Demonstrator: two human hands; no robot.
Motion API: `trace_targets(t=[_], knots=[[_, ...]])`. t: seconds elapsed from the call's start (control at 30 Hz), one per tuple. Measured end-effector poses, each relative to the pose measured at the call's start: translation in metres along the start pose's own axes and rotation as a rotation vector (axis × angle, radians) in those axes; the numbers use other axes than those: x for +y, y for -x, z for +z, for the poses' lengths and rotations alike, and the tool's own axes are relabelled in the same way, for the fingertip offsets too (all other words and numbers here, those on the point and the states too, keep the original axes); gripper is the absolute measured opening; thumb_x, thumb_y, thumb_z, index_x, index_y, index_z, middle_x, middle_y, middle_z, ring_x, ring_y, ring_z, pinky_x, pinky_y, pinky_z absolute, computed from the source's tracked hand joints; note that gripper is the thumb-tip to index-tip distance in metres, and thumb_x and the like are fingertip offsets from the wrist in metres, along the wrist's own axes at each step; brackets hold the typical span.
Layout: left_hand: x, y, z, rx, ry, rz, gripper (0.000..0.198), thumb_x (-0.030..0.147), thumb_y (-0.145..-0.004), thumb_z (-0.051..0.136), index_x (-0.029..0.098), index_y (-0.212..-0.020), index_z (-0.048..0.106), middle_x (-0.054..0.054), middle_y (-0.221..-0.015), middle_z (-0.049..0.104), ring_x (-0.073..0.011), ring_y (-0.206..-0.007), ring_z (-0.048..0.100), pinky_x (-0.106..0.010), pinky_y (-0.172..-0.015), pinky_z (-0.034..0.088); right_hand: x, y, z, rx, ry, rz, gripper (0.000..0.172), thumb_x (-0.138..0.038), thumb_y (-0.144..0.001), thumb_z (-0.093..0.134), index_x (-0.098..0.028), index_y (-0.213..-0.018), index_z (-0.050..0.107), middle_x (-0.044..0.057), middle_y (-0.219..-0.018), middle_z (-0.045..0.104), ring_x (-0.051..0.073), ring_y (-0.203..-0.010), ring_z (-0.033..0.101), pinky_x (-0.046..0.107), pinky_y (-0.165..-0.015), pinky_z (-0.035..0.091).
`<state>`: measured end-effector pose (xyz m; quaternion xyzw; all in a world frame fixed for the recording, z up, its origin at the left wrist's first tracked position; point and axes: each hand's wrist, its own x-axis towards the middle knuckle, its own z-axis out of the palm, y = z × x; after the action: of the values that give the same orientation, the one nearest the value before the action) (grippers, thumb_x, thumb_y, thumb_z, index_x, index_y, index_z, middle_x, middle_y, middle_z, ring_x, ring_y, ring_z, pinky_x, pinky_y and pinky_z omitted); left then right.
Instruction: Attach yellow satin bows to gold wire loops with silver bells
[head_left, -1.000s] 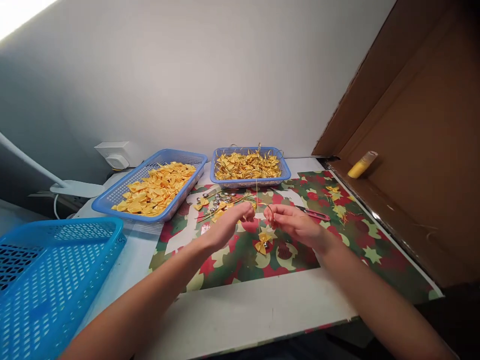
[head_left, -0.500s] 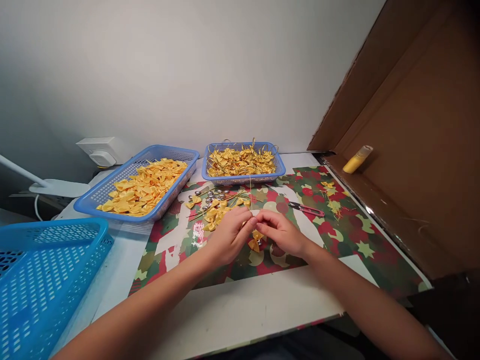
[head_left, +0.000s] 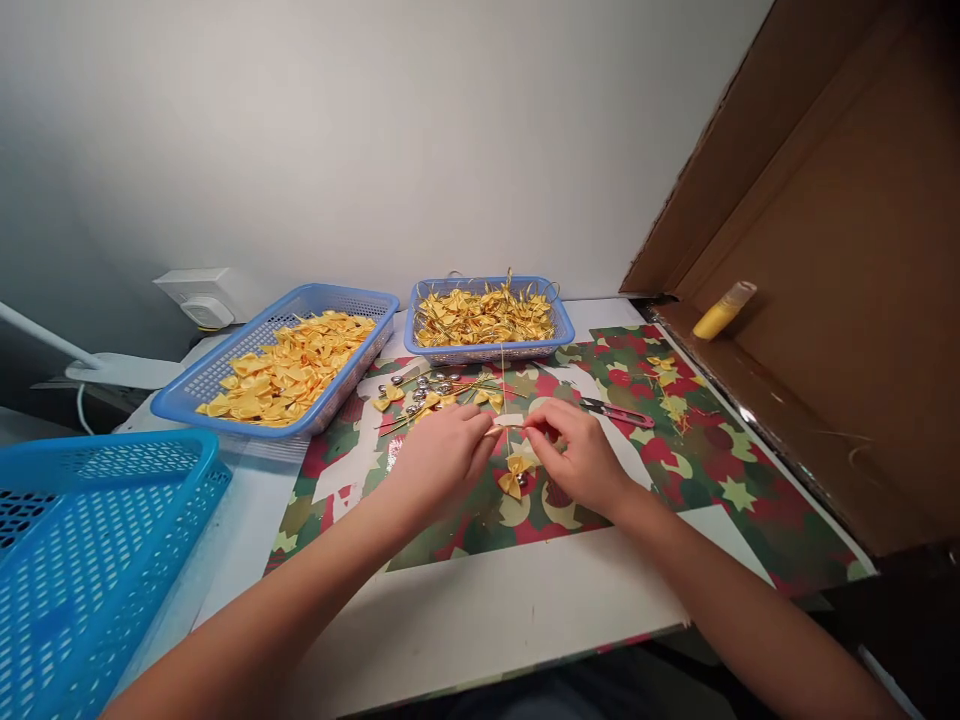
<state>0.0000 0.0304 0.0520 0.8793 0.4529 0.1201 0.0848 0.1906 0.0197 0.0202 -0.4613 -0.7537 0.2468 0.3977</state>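
A thin gold cord [head_left: 511,427] runs between my two hands, and a strand of it stands up behind them. My left hand [head_left: 442,452] is closed, pinching the cord's left part. On the other side, the thumb and fingers of my right hand [head_left: 579,452] pinch its right part. Just below, between the hands, a yellow ribbon bow [head_left: 516,476] with a small silver bell shows on or just above the patterned sheet. Beyond my left hand lie loose yellow bows [head_left: 388,398], silver bells [head_left: 444,388] and gold cords [head_left: 480,384].
Yellow bows fill a blue basket [head_left: 169,402] at the left; another blue basket [head_left: 487,352] holds bows with cords. A light-blue basket [head_left: 165,446] stands nearest left. Pink-handled snips [head_left: 630,416] lie right of my hands. A yellow tube [head_left: 721,312] rests by the cardboard [head_left: 825,300].
My hands have drawn apart from nearly touching, and a stretch of gold cord now shows between them. The bow below is more in view.
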Motion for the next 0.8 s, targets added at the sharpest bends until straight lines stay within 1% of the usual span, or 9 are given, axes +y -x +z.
trace_targets(t=[0.1,0.2,0.27,0.33,0.43,0.53,0.6,0.7,0.8], knots=[[0.001,0.001,-0.009,-0.024,-0.149,-0.054,0.035,0.029,-0.098,0.035,0.018,-0.072,0.056,-0.008,-0.076,0.057,-0.0228,-0.072,0.052,-0.033,-0.063,0.035,0.003,-0.002,-0.001,-0.184,-0.247,0.117,0.017,-0.020,-0.090,0.043,-0.020,-0.073,0.047,0.001,-0.076,0.050,0.015,-0.071,0.047,0.028,-0.065,0.037],[0.005,0.002,-0.012,-0.044,-0.268,-0.139,0.034,0.030,-0.097,0.035,0.017,-0.076,0.058,-0.011,-0.081,0.060,-0.0257,-0.076,0.055,-0.033,-0.062,0.034,0.007,0.000,0.002,-0.353,-0.535,0.242,0.016,-0.021,-0.088,0.035,-0.021,-0.072,0.039,-0.002,-0.068,0.039,0.013,-0.060,0.036,0.027,-0.057,0.032],[0.007,0.004,-0.011,-0.099,-0.257,-0.220,0.035,0.033,-0.098,0.033,0.018,-0.076,0.056,-0.009,-0.072,0.058,-0.0236,-0.068,0.055,-0.031,-0.057,0.029,0.007,0.002,0.003,-0.347,-0.574,0.273,0.017,-0.021,-0.087,0.034,-0.022,-0.070,0.033,-0.004,-0.063,0.032,0.012,-0.055,0.028,0.027,-0.052,0.026],[0.009,0.005,-0.010,-0.164,-0.181,-0.296,0.034,0.035,-0.098,0.032,0.020,-0.076,0.052,-0.004,-0.061,0.053,-0.0205,-0.056,0.051,-0.030,-0.052,0.023,0.004,0.004,0.003,-0.283,-0.469,0.237,0.021,-0.021,-0.088,0.034,-0.022,-0.067,0.031,-0.004,-0.061,0.029,0.013,-0.055,0.026,0.028,-0.052,0.023],[0.009,0.005,-0.006,-0.183,0.060,-0.293,0.027,0.029,-0.096,0.033,0.022,-0.075,0.048,-0.001,-0.059,0.051,-0.0192,-0.054,0.048,-0.029,-0.051,0.023,-0.002,0.006,0.001,-0.252,-0.312,0.150,0.025,-0.023,-0.093,0.032,-0.022,-0.068,0.031,-0.005,-0.060,0.030,0.013,-0.055,0.028,0.028,-0.054,0.025],[0.004,0.004,0.002,-0.098,0.412,-0.221,0.022,0.022,-0.092,0.035,0.022,-0.076,0.049,-0.002,-0.073,0.060,-0.0192,-0.068,0.055,-0.028,-0.059,0.035,-0.004,0.005,0.000,-0.279,-0.261,0.107,0.023,-0.024,-0.096,0.033,-0.022,-0.073,0.035,-0.004,-0.066,0.038,0.014,-0.061,0.035,0.027,-0.059,0.031],[0.001,0.002,0.008,-0.043,0.625,-0.226,0.017,0.025,-0.091,0.039,0.021,-0.083,0.054,-0.002,-0.082,0.064,-0.0189,-0.076,0.058,-0.028,-0.065,0.039,-0.002,0.004,0.002,-0.284,-0.273,0.083,0.021,-0.025,-0.096,0.037,-0.022,-0.076,0.041,-0.001,-0.074,0.044,0.015,-0.070,0.042,0.028,-0.065,0.036],[-0.002,-0.001,0.015,-0.022,0.919,-0.278,0.016,0.034,-0.088,0.049,0.020,-0.089,0.057,-0.001,-0.079,0.061,-0.0147,-0.067,0.053,-0.026,-0.060,0.039,0.004,0.004,0.008,-0.207,-0.354,0.058,0.019,-0.031,-0.096,0.046,-0.022,-0.081,0.053,0.002,-0.089,0.048,0.017,-0.086,0.048,0.030,-0.077,0.042],[-0.002,-0.003,0.015,-0.084,1.144,-0.321,0.021,0.038,-0.084,0.057,0.018,-0.083,0.057,0.002,-0.070,0.053,-0.0099,-0.057,0.044,-0.023,-0.053,0.034,0.010,0.004,0.012,-0.125,-0.498,0.092,0.020,-0.041,-0.092,0.055,-0.023,-0.085,0.061,0.003,-0.094,0.045,0.017,-0.090,0.049,0.031,-0.079,0.044]])
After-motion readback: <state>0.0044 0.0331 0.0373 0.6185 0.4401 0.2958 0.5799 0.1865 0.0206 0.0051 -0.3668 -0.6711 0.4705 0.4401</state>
